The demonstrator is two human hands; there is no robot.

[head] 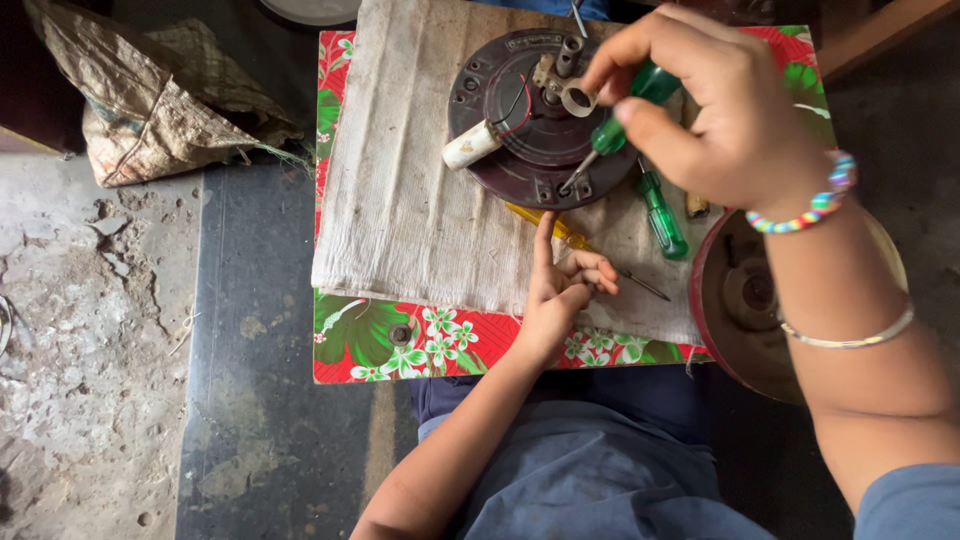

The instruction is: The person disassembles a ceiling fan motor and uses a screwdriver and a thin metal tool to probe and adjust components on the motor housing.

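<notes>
While the right hand [720, 120] grips a green screwdriver [625, 115], left hand [565, 285] points.

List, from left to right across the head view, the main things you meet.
Sack → grey cloth → white cylinder → round dark plate → loose green screwdriver → beaded bracelet.

The only package you can see is a crumpled, dirty tan woven sack [150, 95], slumped on the floor at the upper left, well apart from the flower-patterned red and green surface [400, 345]. Its folds are grey-brown and frayed, with loose threads trailing from its lower right corner. You will find no labels, signs or screens anywhere in view.
</notes>
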